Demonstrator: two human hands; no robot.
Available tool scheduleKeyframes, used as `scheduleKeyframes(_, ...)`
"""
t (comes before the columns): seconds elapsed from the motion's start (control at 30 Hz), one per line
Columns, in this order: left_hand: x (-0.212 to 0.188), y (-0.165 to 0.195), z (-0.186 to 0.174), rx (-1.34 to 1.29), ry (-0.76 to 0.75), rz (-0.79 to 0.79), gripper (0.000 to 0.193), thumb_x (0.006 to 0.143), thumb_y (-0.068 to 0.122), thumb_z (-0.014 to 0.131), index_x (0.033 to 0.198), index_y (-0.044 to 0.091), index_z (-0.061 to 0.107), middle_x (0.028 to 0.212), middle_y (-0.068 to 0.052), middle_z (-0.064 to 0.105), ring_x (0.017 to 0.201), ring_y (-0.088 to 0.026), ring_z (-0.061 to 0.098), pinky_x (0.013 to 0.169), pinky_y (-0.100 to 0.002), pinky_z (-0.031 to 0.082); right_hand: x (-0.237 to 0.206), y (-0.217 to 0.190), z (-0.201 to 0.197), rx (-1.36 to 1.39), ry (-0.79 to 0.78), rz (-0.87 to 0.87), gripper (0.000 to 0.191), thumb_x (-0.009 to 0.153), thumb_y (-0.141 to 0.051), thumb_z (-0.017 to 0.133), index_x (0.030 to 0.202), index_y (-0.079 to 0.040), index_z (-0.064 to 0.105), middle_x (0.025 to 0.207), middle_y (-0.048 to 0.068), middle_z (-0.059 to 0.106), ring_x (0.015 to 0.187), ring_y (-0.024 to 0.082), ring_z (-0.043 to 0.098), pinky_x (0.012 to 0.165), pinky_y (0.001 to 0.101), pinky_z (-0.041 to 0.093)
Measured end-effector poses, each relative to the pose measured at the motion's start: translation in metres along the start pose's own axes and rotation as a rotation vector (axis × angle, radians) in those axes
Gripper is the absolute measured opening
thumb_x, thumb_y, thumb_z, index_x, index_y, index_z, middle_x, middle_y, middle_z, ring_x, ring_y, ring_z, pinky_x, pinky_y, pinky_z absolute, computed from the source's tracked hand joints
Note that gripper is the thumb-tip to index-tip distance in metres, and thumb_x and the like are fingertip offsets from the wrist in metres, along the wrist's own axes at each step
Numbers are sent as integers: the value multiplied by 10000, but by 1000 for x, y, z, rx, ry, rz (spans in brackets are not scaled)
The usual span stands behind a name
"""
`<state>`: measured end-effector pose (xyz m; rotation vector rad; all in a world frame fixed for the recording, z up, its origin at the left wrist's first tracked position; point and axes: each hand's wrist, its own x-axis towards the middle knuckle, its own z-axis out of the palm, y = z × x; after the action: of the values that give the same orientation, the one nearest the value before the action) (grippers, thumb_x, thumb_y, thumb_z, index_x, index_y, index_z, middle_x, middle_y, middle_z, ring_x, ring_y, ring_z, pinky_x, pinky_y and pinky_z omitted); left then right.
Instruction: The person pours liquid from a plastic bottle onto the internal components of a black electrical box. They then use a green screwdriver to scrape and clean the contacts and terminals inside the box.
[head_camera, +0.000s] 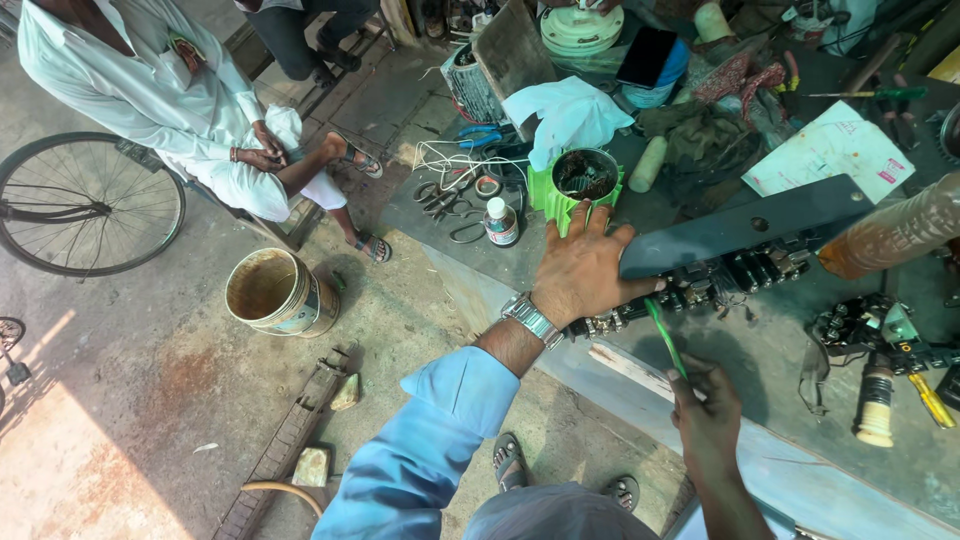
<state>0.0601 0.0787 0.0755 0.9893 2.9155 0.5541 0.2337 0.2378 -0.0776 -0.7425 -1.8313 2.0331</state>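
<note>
Two hands on the workbench (760, 360), both the wearer's own:

- Left hand (585, 270): fingers spread flat, palm down, pressing on the near end of a dark flat blade (745, 225) that lies across the bench. Steel wristwatch (532, 318) and blue sleeve behind it.
- Right hand (705, 410): closed in a pinch on a thin green rod (664, 335), probably a screwdriver; its far tip meets the row of black terminal parts (700, 290) just under the blade.
- Green motor housing (580, 180) sits just beyond the left fingertips, copper windings visible inside.
- Small white-capped bottle (500, 222) and scissors (440, 198) just left of the housing.
- Yellow-handled screwdriver (930, 398) at the bench's right edge.
- Off bench: paint bucket (278, 292) on the ground, seated person in white (170, 100), bicycle wheel (85, 205).
</note>
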Motion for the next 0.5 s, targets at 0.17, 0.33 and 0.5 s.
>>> scheduleKeyframes(0.17,-1,1,-2,4,-7,-13,818,762,720,708,1342,150,623,1546,-245,382,1500,-464,267,1129,-744,254,2,-1,5,10,-18,-30,264,932,-54,714,1187,-59,647,742,-40,551,541,20,430,427,220,318)
scheduleKeyframes(0.33,5,-2,-8,-29,-85,-48,804,751,733,702,1330,179,632,1563,-238,361,1509,-461,232,1137,-745,237,-1,-5,10,-22,-12,-100,235,952,-46,708,1180,-46,653,754,-25,563,539,23,409,426,223,285)
scheduleKeyframes(0.5,10,-5,-14,-63,-105,-73,809,740,722,709,1345,192,623,1549,-243,361,1509,-452,227,1132,-753,218,-4,-13,10,-61,-6,-17,235,942,-52,689,1173,-54,646,776,-27,587,514,25,432,405,226,313)
